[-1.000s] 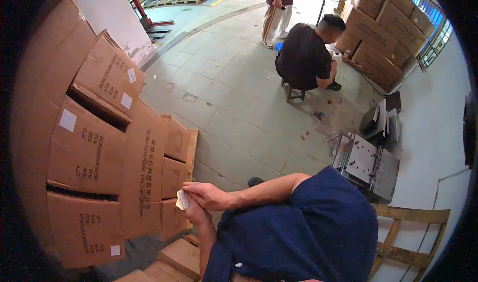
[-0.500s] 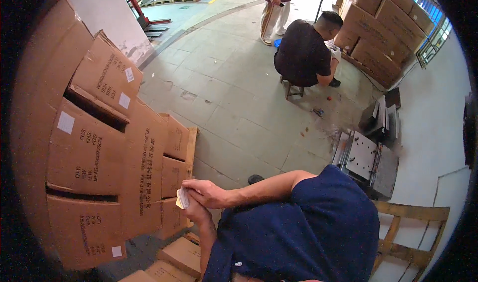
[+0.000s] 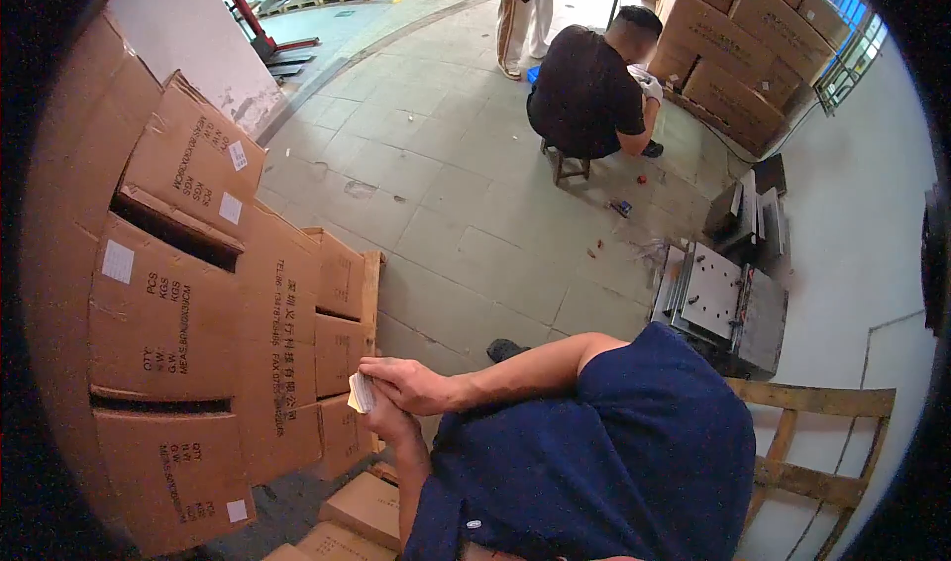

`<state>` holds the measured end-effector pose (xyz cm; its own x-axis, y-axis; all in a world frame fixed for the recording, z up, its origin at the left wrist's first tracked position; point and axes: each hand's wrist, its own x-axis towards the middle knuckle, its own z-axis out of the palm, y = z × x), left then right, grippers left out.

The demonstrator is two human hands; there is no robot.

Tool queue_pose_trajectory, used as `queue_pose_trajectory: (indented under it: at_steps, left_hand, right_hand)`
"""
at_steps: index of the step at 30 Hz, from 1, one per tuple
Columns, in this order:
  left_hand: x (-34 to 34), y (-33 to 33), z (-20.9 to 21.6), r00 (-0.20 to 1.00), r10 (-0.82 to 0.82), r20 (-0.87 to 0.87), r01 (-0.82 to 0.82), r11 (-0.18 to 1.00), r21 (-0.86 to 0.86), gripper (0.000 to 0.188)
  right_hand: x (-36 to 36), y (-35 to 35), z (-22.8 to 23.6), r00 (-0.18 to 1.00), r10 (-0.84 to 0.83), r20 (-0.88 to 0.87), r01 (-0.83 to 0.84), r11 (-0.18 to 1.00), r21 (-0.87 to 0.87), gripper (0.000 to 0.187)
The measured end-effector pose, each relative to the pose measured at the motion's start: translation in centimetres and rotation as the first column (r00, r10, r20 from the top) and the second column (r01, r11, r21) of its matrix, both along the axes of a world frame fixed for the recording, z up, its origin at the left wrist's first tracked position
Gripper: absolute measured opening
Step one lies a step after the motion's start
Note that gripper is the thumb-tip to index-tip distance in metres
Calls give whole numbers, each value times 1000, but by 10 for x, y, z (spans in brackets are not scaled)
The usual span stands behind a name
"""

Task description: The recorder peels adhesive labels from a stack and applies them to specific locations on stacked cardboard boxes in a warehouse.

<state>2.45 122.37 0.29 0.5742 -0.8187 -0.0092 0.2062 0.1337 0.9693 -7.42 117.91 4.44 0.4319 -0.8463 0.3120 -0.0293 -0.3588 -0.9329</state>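
Observation:
In front of the stacked cartons, my two hands are together around a small thick stack of white paper slips with a yellowish face on its lower side. From below, my left hand grips the stack, its fingers partly hidden. Over it lies my right hand, fingers closed against the stack's upper edge. The nearest carton stands just beyond the slips. White labels are stuck on several of the cartons, such as the label at the left.
Large brown cartons rise at my left on a wooden pallet; lower ones sit near my feet. Ahead, a person in black sits on a stool. Metal plates and a wooden frame are at the right.
The view has shifted slightly, so the floor, seated person and metal plates appear a little further left and higher. My hands keep their grip on the slips, almost unmoved.

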Motion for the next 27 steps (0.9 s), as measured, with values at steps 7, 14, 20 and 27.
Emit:
queue_pose_trajectory:
  at_steps: [7, 14, 20, 27]
  left_hand:
    - [-35, -14, 66, 915, 90, 393, -252, 890, 381, 32]
    - [-1, -8, 1, 908, 135, 397, -278, 903, 327, 39]
    - [-2, 11, 38, 925, 89, 369, -260, 858, 443, 35]
    - [-14, 3, 53, 989, -148, 0, 144, 961, 237, 31]
  right_hand:
    - [-7, -9, 0, 1000, 4, -5, -4, 1000, 13, 32]
    - [-7, -7, 5, 1000, 22, 21, -22, 1000, -7, 30]
    - [1, -7, 13, 993, 94, 77, -102, 988, 112, 19]
    - [-15, -40, 20, 971, 238, -14, -227, 939, 257, 11]
